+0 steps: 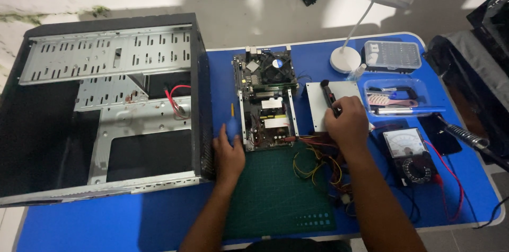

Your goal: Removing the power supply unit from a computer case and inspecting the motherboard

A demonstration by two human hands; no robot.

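Observation:
My left hand is closed around a blue rubber air blower with a yellow nozzle, held upright beside the left edge of an opened power supply unit. The supply's circuit board and parts lie bare in its metal tray. My right hand grips a black-handled brush or tool over the grey metal cover plate to the right of the supply. A bundle of yellow, red and black cables runs out of the supply under my right wrist. A motherboard with a fan lies just behind.
An open black computer case fills the left of the blue table. A green cutting mat lies in front. At right are a multimeter, a soldering iron, a clear tool tray, a bit box and a white desk lamp.

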